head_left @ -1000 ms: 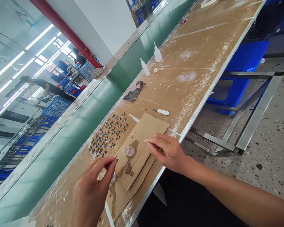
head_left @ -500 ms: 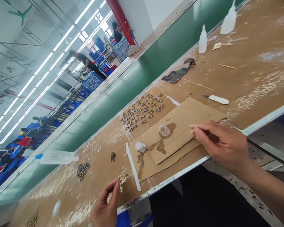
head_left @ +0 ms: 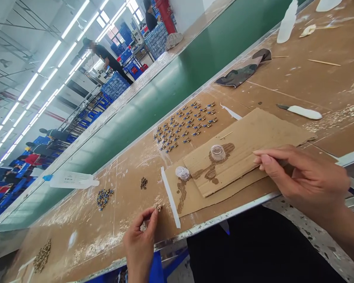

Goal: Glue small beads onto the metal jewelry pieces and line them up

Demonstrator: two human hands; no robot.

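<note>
My left hand [head_left: 142, 232] pinches a small dark metal part [head_left: 159, 207] between thumb and forefinger, low over the table near the front edge. Over the right side of a stacked cardboard sheet [head_left: 253, 135], my right hand [head_left: 306, 177] is closed in a pinch; whatever its fingertips hold is hidden. On the cardboard stand a small clear cup [head_left: 218, 153] amid wet brown stains and a crumpled clear lump [head_left: 182, 173]. A thin wooden stick [head_left: 226, 135] lies behind the cup. Small blue-and-gold parts [head_left: 191, 122] are laid out in rows behind the cardboard.
A white-handled knife [head_left: 305, 112], camouflage cloth [head_left: 244, 72] and white squeeze bottle [head_left: 287, 23] lie or stand at right. Leftward are a lying bottle [head_left: 72, 180], a blue-and-gold pile [head_left: 104, 199], a dark pile [head_left: 143, 182] and a brassy pile [head_left: 42, 255]. A green conveyor belt [head_left: 153, 110] runs behind.
The camera view has shifted, so the table things appear displaced. Both hands keep their pinches; my left hand sits slightly higher in view, my right hand farther right.
</note>
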